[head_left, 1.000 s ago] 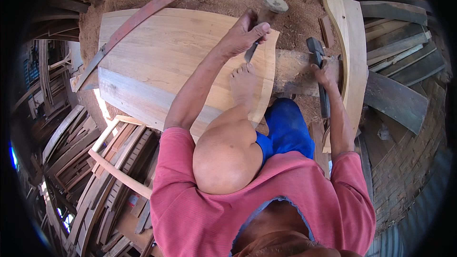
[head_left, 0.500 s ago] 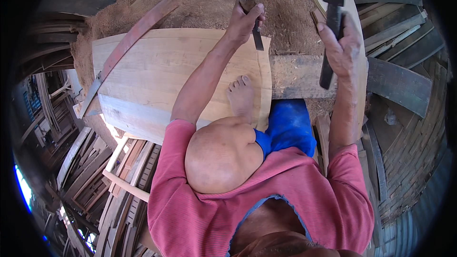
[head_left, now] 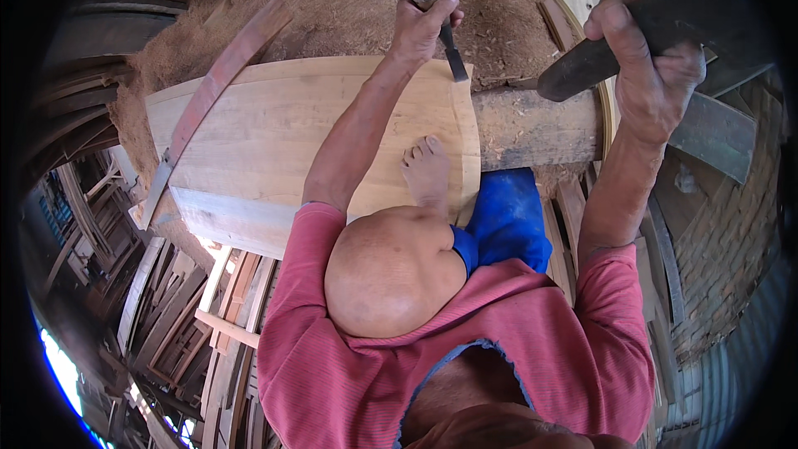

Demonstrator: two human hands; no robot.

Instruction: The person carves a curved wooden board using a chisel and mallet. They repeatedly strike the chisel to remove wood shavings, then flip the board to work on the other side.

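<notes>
A chisel [head_left: 449,46] is set at the plank's [head_left: 274,137] far right corner.
It is gripped by the left hand [head_left: 424,21], fingers closed around its handle; a dark mallet [head_left: 657,17] is clasped in the right hand [head_left: 648,58], raised right of the plank.

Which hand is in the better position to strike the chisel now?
Right. The right hand grips the dark mallet raised above the work, free to swing. The left hand is closed on the chisel, whose blade meets the wooden panel edge.
</notes>
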